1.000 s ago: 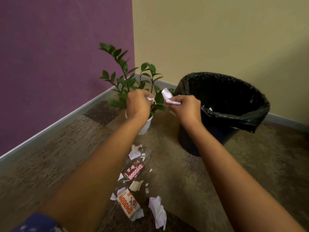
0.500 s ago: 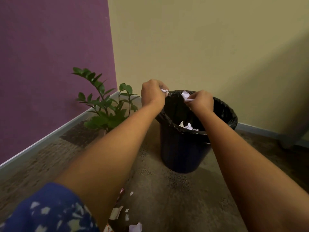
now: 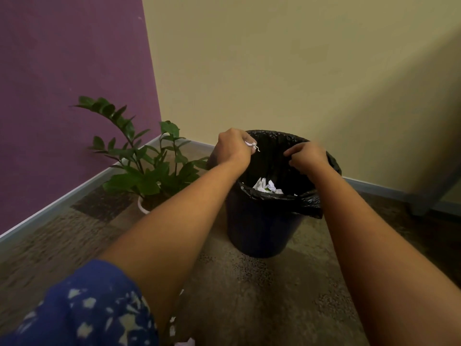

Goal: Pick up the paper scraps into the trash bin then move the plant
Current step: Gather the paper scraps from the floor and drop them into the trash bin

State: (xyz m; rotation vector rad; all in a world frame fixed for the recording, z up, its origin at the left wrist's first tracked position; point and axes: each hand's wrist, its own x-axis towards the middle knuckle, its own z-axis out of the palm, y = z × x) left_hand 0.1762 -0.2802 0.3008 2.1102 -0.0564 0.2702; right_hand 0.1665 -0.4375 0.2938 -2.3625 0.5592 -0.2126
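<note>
1. 2 hands over the trash bin (image 3: pixel 264 228): left hand (image 3: pixel 233 148) pinching a paper scrap (image 3: pixel 252 145), right hand (image 3: pixel 308 156) loosely curled, empty.
2. Light, flimsy scraps; pinch by edges.
3. Plant (image 3: pixel 139 168) beside bin; lift by pot.

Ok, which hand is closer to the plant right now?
Left. The left hand is over the trash bin's rim on the side next to the plant, pinching a paper scrap. The right hand is over the bin's far side.
</note>
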